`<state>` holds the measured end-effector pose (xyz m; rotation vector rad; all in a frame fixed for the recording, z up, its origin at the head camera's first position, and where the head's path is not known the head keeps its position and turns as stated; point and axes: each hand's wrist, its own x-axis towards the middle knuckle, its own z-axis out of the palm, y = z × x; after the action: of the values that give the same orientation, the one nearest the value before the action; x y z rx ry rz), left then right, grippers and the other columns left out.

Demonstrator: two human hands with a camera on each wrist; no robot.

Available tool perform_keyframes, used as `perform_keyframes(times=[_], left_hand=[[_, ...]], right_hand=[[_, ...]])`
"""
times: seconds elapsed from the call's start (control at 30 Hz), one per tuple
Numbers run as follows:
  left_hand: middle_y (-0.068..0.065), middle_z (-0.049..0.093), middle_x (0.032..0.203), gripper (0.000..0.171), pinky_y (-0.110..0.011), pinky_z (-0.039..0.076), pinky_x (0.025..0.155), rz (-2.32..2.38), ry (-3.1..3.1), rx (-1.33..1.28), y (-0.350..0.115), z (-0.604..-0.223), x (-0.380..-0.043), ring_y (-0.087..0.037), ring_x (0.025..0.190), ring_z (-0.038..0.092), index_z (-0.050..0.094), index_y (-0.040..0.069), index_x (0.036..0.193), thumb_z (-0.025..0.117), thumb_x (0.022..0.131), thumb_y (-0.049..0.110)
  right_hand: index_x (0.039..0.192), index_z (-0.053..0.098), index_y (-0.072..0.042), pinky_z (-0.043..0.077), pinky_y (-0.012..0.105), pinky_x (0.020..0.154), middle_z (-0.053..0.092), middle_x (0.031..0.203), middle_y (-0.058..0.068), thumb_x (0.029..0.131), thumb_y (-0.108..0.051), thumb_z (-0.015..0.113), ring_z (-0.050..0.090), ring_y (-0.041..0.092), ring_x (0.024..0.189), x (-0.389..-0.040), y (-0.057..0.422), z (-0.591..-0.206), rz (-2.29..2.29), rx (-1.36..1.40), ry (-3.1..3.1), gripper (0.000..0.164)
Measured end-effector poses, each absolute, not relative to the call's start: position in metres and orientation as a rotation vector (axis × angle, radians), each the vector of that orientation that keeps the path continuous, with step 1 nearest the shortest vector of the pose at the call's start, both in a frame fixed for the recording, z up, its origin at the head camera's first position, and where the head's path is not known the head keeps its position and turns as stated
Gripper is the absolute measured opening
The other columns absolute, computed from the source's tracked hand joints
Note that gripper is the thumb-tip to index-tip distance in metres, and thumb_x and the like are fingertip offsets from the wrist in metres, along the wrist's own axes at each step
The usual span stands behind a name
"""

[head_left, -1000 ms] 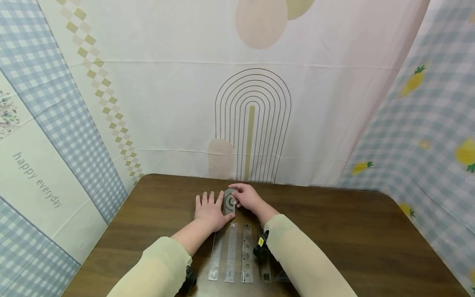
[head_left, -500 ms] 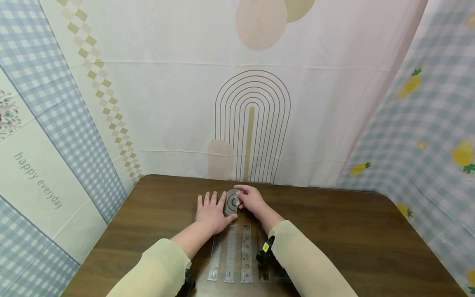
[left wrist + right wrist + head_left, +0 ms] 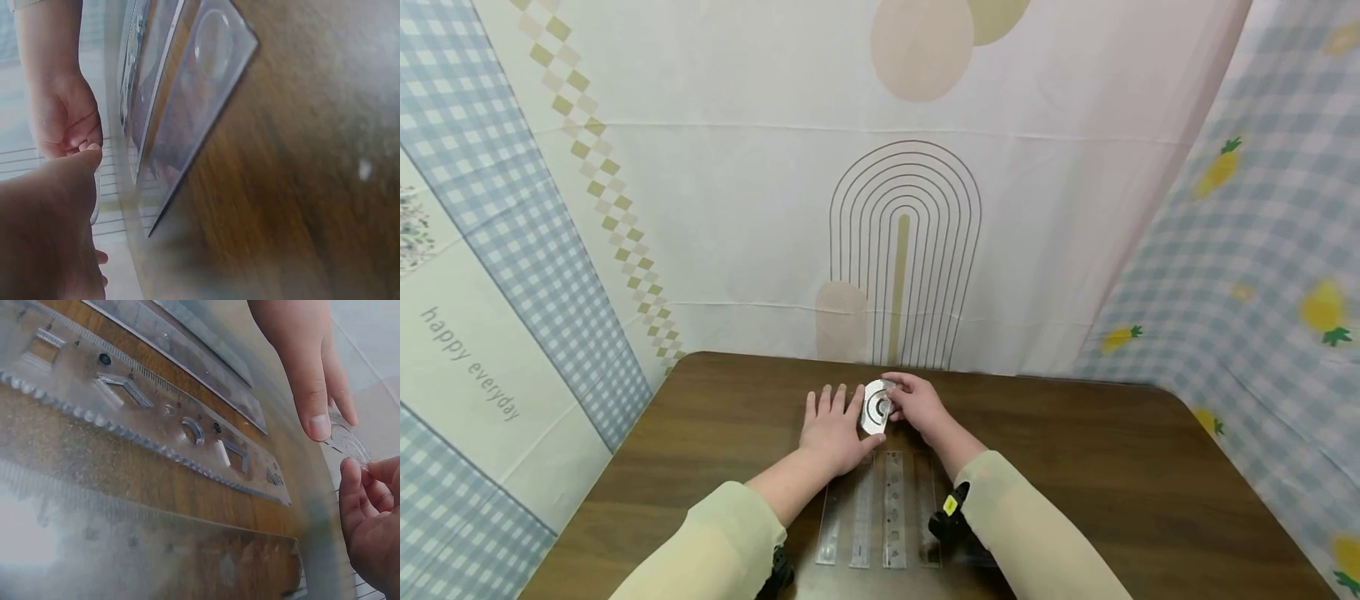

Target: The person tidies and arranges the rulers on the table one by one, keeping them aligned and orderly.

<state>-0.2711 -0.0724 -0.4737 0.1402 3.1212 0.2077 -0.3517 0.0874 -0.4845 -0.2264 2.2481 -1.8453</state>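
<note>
A clear protractor (image 3: 876, 407) with dark curved markings is at the far middle of the table, catching bright glare in the head view. My right hand (image 3: 914, 405) pinches its right edge between thumb and fingers. On its left side is my left hand (image 3: 832, 432), fingers spread and straight, with the index fingertip near the protractor's upper edge and the thumb at its lower corner. In the right wrist view, the left thumb (image 3: 317, 422) touches the protractor (image 3: 345, 439) from above, while the right fingers (image 3: 351, 487) meet its lower edge.
Several clear rulers (image 3: 894, 517) lie side by side on the brown wooden table (image 3: 1075, 467), nearer the body. One ruler (image 3: 187, 428) has cut-out shapes and a wavy edge. A patterned cloth (image 3: 760, 208) hangs behind the table.
Both hands and the protractor have shifted slightly to the right. The protractor's face has turned from grey to bright with glare. The right forearm has also moved right.
</note>
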Motion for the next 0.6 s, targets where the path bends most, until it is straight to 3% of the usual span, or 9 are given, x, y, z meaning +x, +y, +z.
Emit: perform_keyframes(times=[0.3,0.6], left_hand=[[-0.015,0.022,0.162,0.091,-0.058,0.003,0.118,0.214,3.113,0.194,-0.062,-0.468,-0.267,-0.039,0.15,0.011,0.017,0.021,0.161,0.047,0.092,0.071],[-0.014,0.021,0.163,0.09,-0.058,0.004,0.118,0.209,3.136,0.264,-0.052,-0.466,-0.263,-0.038,0.15,0.011,0.017,0.021,0.161,0.046,0.092,0.072]], right_hand=[[0.136,0.057,0.0,0.053,0.026,0.061,0.064,0.096,0.011,0.101,-0.004,0.054,0.058,0.014,0.069,-0.341,0.102,-0.477,-1.881,-0.181,2.235,0.036],[0.138,0.056,-0.001,0.054,0.029,0.062,0.065,0.091,0.01,0.102,-0.005,0.054,0.059,0.015,0.067,-0.33,0.117,-0.47,-1.926,-0.15,2.213,0.037]])
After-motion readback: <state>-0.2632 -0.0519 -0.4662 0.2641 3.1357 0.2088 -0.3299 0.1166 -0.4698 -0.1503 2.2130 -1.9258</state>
